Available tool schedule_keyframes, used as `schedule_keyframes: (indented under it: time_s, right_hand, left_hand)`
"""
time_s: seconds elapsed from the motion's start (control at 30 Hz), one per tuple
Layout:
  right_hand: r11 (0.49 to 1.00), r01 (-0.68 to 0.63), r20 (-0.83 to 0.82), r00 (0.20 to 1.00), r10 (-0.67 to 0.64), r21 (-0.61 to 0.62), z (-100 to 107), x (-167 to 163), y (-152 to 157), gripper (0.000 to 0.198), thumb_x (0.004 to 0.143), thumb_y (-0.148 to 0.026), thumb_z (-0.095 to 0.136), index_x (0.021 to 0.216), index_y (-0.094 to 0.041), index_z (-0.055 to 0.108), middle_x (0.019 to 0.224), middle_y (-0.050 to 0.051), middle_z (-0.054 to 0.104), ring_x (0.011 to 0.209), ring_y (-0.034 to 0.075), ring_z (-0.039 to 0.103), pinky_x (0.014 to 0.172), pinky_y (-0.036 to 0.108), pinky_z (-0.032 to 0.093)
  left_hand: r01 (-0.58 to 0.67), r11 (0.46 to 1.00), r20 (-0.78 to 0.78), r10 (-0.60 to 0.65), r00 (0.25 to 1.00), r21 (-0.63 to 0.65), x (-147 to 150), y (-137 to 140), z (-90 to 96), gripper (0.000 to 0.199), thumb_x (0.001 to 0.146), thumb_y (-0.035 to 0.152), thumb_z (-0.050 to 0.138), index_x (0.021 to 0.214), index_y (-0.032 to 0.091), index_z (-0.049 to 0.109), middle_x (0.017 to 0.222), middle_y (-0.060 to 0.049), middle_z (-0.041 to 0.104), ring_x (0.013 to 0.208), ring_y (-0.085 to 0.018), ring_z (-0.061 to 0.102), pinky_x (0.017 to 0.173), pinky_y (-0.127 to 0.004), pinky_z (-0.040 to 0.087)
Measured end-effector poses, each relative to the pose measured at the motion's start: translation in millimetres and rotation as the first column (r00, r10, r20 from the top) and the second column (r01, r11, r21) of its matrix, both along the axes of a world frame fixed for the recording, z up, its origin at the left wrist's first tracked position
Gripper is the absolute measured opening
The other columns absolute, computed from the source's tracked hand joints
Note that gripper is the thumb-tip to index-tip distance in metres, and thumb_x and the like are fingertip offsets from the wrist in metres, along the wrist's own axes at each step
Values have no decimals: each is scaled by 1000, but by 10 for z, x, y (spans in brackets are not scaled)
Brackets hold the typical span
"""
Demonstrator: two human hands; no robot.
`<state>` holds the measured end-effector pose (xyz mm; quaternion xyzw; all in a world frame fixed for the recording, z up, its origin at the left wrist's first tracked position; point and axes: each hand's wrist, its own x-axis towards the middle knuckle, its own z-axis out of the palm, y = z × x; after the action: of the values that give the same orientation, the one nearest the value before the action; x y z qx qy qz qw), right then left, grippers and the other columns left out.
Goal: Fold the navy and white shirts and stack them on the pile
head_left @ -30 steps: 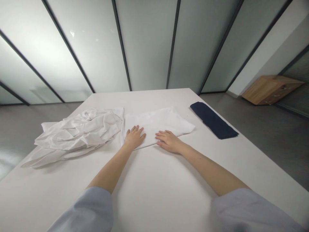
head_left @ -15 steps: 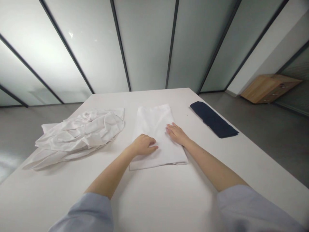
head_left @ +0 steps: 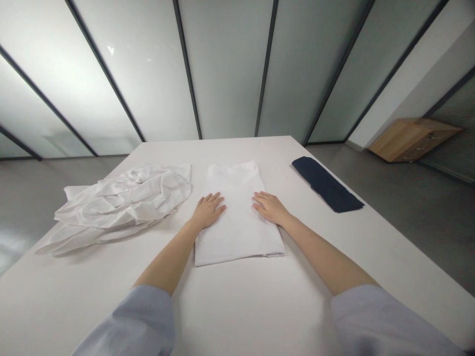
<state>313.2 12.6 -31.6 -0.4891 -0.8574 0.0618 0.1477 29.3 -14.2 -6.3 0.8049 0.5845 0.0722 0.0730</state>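
Note:
A folded white cloth [head_left: 239, 225] lies flat in front of me, a rough rectangle with its near edge layered. On its left side rests my left hand [head_left: 208, 210], palm down and fingers spread. My right hand [head_left: 270, 207] lies flat on the right edge of the cloth, fingers stretched out and slightly apart. Neither hand grips anything. The cloth's surface between the hands looks mostly smooth, with slight creases toward its far end.
A crumpled heap of white fabric [head_left: 126, 200] spreads over the left of the white table [head_left: 252, 306]. Near the right edge lies a folded navy cloth [head_left: 326, 184]. Beyond stand frosted glass panels [head_left: 226, 69] and, at right on the floor, a wooden cabinet [head_left: 411, 140].
My left hand has moved left and away from me, from the cloth's middle to its left side, and its fingers have spread. The cloth has shifted slightly left. My right hand has barely moved.

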Motion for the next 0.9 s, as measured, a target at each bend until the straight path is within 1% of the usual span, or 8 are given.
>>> schedule_keyframes:
  time_s: [0.1, 0.17, 0.23, 0.37, 0.53, 0.67, 0.77, 0.9]
  right_hand:
    - [998, 51, -130, 991, -45, 37, -74, 43, 53, 39, 92, -35, 49, 123, -17, 63, 137, 13, 55, 130, 25, 47, 109, 41, 35]
    - [986, 157, -215, 966, -142, 54, -96, 79, 97, 38, 88, -33, 52, 121, -17, 64, 133, 13, 56, 125, 26, 49, 107, 41, 37]
    - [952, 306, -263, 920, -290, 25, -82, 106, 137, 37, 87, -32, 53, 119, -17, 65, 126, 13, 60, 119, 27, 53, 103, 40, 39]
    - [866, 497, -181, 849, -497, -51, 16, 86, 177, 31, 87, -33, 52, 108, -18, 70, 116, 13, 63, 110, 29, 55, 97, 42, 40]
    - [851, 523, -113, 844, -524, -44, 92, -11, 212, 32, 83, -38, 56, 103, -17, 70, 115, 15, 62, 109, 31, 53, 95, 44, 39]
    - [810, 580, -158, 795, -585, -81, 79, -25, 245, 25, 83, -33, 54, 97, -19, 69, 109, 12, 64, 105, 30, 55, 92, 44, 40]
    - [820, 567, -202, 796, -571, -83, 60, -16, 246, 18, 82, -30, 55, 91, -21, 67, 103, 10, 67, 100, 29, 57, 89, 42, 41]
    - [852, 506, -289, 803, -521, -132, 47, 1, 244, 10, 82, -28, 55, 86, -22, 61, 93, 7, 68, 91, 24, 59, 84, 36, 43]
  left_hand:
    - [-189, 978, 41, 186, 982, 91, -87, 76, -20, 52, 96, 43, 37, 139, 16, 47, 151, -13, 40, 138, -26, 37, 114, -42, 28]
    - [-358, 928, 55, 354, 933, 103, -141, 122, -33, 55, 94, 42, 39, 139, 11, 46, 148, -17, 43, 136, -28, 40, 112, -42, 30]
    - [-439, 895, 38, 438, 898, 76, -169, 151, -37, 56, 93, 44, 40, 136, 9, 48, 146, -20, 44, 135, -31, 40, 111, -43, 30]
    - [-441, 894, -6, 442, 897, 78, -124, 167, -4, 56, 90, 48, 43, 127, 7, 54, 143, -22, 45, 135, -34, 39, 111, -45, 28]
    - [-419, 907, 36, 418, 908, 39, -12, 239, 52, 56, 85, 51, 50, 122, 10, 56, 131, -20, 55, 128, -34, 46, 107, -46, 32]
    - [-382, 923, 123, 375, 919, 45, 38, 298, 35, 40, 83, 41, 53, 112, 15, 61, 123, -15, 61, 121, -30, 52, 103, -41, 37]
    - [-361, 932, 197, 347, 917, 34, 28, 306, 12, 36, 84, 36, 53, 113, 16, 60, 117, -14, 65, 117, -29, 56, 98, -39, 41]
    - [-383, 923, 352, 372, 859, -39, -35, 315, -12, 35, 86, 34, 51, 116, 16, 57, 110, -14, 68, 107, -27, 62, 91, -37, 46]
